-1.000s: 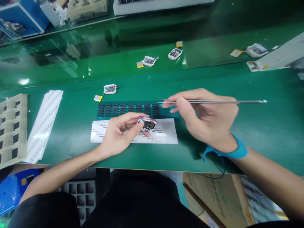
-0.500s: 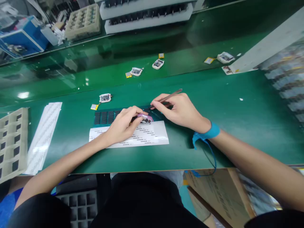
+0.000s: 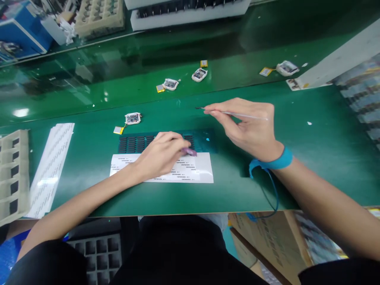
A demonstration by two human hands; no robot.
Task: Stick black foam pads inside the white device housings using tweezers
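Left hand (image 3: 162, 154) pinches purple casing (image 3: 190, 151). Right hand (image 3: 249, 126), at 2 o'clock, pinches tweezers (image 3: 234, 114), tips beyond pad sheet (image 3: 133, 143). Seemingly the pad-transfer step; next calls for steady tip alignment over casing.

Place: I'm looking at an electronics assembly line.
Surface: long green anti-static surface (image 3: 326, 166).
Parts: opened small devices (image 3: 170, 84) with loose batteries, foam trays (image 3: 12, 174).
Tools: fine tweezers (image 3: 240, 114).
Wrist: blue grounding strap (image 3: 277, 162).

Level tweezers (image 3: 237, 114), half-hidden purple casing (image 3: 191, 152)
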